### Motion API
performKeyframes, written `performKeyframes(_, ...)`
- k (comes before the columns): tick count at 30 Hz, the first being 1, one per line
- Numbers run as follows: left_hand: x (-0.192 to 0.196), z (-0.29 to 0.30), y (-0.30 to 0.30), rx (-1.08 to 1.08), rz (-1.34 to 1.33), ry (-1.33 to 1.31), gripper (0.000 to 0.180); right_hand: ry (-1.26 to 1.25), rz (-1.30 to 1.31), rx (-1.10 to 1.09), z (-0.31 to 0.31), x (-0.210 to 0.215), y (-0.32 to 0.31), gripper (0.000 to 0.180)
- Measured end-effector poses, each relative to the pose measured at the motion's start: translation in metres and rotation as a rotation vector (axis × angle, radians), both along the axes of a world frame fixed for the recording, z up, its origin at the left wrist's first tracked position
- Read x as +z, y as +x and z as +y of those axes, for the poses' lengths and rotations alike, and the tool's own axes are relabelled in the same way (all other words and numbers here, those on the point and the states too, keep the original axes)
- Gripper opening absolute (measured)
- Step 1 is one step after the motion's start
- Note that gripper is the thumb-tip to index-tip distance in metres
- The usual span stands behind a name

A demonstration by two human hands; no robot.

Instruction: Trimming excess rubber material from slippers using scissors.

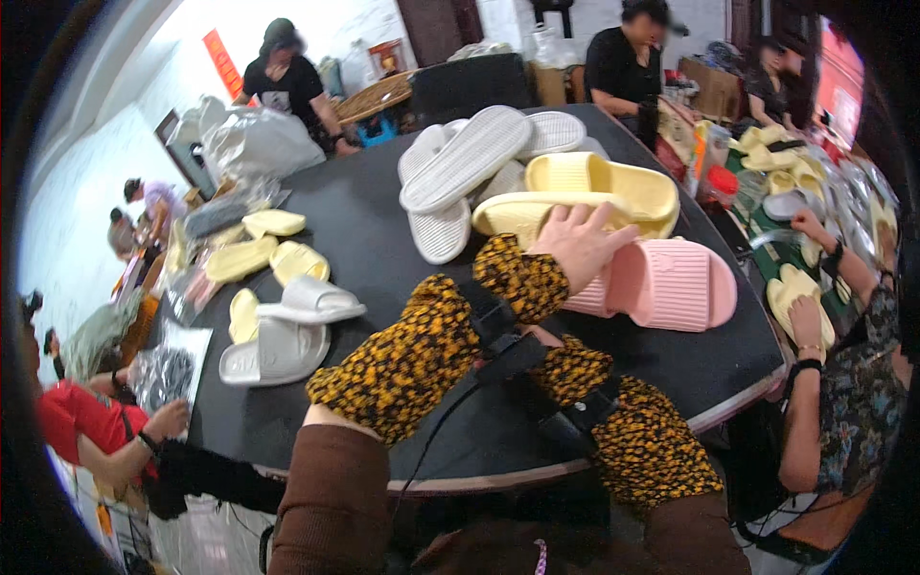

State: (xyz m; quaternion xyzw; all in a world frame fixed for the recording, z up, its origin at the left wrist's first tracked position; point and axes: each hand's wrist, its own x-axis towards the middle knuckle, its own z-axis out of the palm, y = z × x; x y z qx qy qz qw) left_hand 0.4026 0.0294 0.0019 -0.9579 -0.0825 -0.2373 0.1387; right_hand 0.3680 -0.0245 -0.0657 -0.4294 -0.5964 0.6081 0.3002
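Observation:
My left hand (582, 247) reaches across to the right, fingers spread flat on a pale yellow slipper (513, 213). A second yellow slipper (652, 196) lies behind it. Just beside my left fingers sits a pink slipper (680, 283), with another pink one partly under the hand. Only a sliver of my right hand (544, 335) shows below the left wrist; its fingers are hidden. Grey ridged slippers (465, 158) are heaped behind the yellow ones, some sole up. Left of my forearms, grey glossy slippers (278, 350) lie near a small yellow slipper (243, 316).
The dark table (374, 220) bears more yellow slippers (240, 259) and plastic bags (259, 144) at left. A red-lidded jar (721, 182) stands at right, where a co-worker's hand (810, 321) touches a yellow slipper. Other people work around the table.

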Motion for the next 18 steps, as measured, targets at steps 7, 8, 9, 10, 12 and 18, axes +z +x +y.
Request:
performKeyframes(7,0.015,-0.017,-0.045,0.063,-0.039,-0.287,0.052,-0.006,-0.018,-0.115,-0.006,-0.003,0.019,0.025)
performKeyframes(8,0.013,-0.016,-0.062,0.060,-0.057,-0.302,0.053,-0.004,-0.008,-0.118,-0.004,-0.006,0.021,0.025)
performKeyframes(9,0.011,-0.015,-0.080,0.056,-0.076,-0.317,0.054,-0.003,0.000,-0.123,-0.003,-0.008,0.018,0.025)
performKeyframes(10,0.015,-0.022,-0.080,0.006,-0.102,-0.407,0.053,-0.011,-0.032,-0.202,-0.011,-0.006,0.034,0.025)
performKeyframes(12,0.009,-0.011,-0.122,0.091,-0.137,-0.398,0.052,-0.045,0.005,-0.160,-0.010,-0.002,0.024,0.033)
performKeyframes(18,0.011,0.018,-0.246,0.390,-0.352,-0.359,0.039,-0.095,-0.018,-0.182,-0.013,0.009,0.020,0.047)
